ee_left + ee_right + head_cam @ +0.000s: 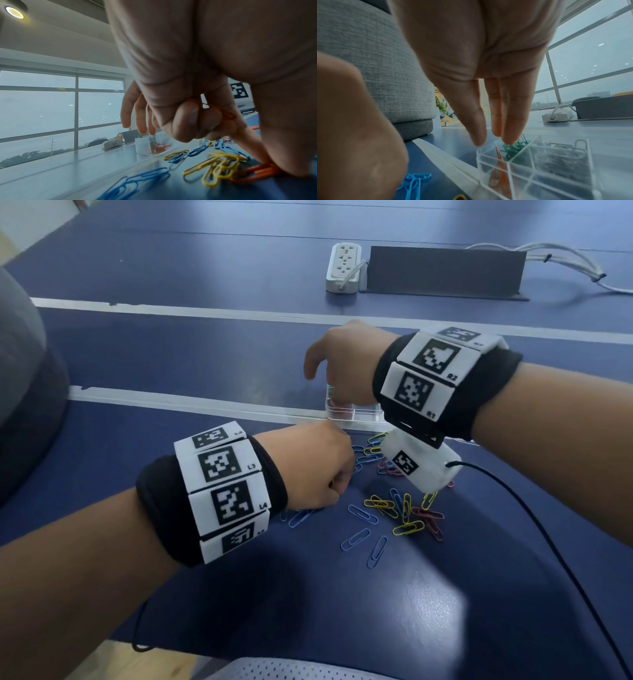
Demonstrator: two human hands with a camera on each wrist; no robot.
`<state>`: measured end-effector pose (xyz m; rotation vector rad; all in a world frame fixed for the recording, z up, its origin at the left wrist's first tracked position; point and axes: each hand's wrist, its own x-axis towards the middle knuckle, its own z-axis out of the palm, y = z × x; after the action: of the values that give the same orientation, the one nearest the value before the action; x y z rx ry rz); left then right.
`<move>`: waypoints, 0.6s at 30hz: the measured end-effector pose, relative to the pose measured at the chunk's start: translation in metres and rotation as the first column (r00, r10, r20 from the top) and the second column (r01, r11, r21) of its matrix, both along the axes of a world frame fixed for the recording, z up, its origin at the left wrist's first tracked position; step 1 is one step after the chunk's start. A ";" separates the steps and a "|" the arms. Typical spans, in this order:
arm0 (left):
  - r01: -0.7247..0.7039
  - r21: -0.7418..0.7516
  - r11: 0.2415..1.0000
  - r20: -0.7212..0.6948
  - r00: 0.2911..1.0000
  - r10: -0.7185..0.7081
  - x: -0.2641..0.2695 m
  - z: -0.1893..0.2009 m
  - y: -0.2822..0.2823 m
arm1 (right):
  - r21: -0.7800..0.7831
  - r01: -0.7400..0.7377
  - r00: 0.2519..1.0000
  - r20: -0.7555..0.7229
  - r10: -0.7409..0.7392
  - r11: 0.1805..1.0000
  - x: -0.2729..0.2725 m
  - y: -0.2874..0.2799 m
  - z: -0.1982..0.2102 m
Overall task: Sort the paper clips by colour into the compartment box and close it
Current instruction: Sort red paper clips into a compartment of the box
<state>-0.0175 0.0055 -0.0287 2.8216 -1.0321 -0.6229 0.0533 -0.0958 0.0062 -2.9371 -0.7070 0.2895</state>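
Observation:
Blue, yellow and red-orange paper clips [394,508] lie scattered on the blue table. My left hand [337,486] hovers low over their left side with its fingers curled. In the left wrist view those fingers [193,119] hold an orange clip [226,113], and one fingertip touches orange clips [257,173] on the table. The clear compartment box [356,421] stands open behind the pile. My right hand [494,138] hangs over its left end, fingers straight and empty. An orange clip [498,152] stands in the near-left compartment; green clips [513,147] and silvery clips [559,152] fill others.
A white power strip [343,266], a dark upright panel [445,272] and white cables [565,258] sit at the table's far side. A grey upholstered seat [20,371] is at the left. A black cord [548,525] runs from the right wrist camera across the table.

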 end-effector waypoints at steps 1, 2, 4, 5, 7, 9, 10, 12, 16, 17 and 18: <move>0.005 0.005 1.000 -0.004 1.000 -0.005 0.000 0.000 0.000 | 0.007 -0.006 1.000 0.005 0.006 1.000 -0.001 -0.001 0.001; 0.011 0.013 1.000 -0.007 1.000 -0.011 -0.001 0.000 0.000 | 0.017 -0.011 1.000 0.013 0.011 1.000 -0.002 -0.002 0.001; 0.022 0.035 0.999 -0.002 1.000 -0.022 -0.002 0.000 -0.001 | 0.050 -0.013 1.000 0.028 0.012 0.999 -0.003 -0.004 0.002; 0.023 0.046 0.999 0.001 1.000 -0.023 -0.002 -0.001 -0.002 | 0.068 -0.011 0.999 0.036 0.009 0.998 -0.004 -0.006 0.002; 0.019 0.060 0.998 0.002 1.000 -0.019 -0.003 -0.001 -0.004 | 0.100 -0.004 0.999 0.048 -0.001 0.995 -0.006 -0.010 0.001; 0.025 0.072 0.997 -0.005 1.000 -0.025 -0.002 -0.002 -0.005 | 0.118 0.011 0.999 0.038 -0.016 0.993 -0.009 -0.016 -0.003; 0.029 0.076 0.997 -0.009 1.000 -0.028 -0.002 -0.002 -0.005 | 0.127 0.022 0.999 0.022 -0.025 0.992 -0.012 -0.019 -0.005; 0.026 0.057 0.998 -0.012 1.000 -0.026 -0.001 -0.002 -0.004 | 0.144 0.039 0.999 -0.007 -0.038 0.989 -0.016 -0.025 -0.010; -0.043 -0.053 0.998 -0.023 0.999 0.042 0.007 0.008 0.001 | 0.162 0.053 0.999 -0.004 -0.054 0.985 -0.024 -0.036 -0.013; -0.059 -0.081 0.995 -0.019 0.998 0.058 0.010 0.012 0.002 | 0.170 0.057 0.998 0.000 -0.058 0.984 -0.026 -0.039 -0.012; -0.076 -0.103 0.992 -0.015 0.997 0.075 0.014 0.017 0.003 | 0.177 0.061 0.998 0.003 -0.062 0.982 -0.027 -0.042 -0.011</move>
<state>-0.0032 0.0082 -0.0120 2.7495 -0.9229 -0.5600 0.0261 -0.1381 -0.0047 -2.7870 -0.6074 0.1979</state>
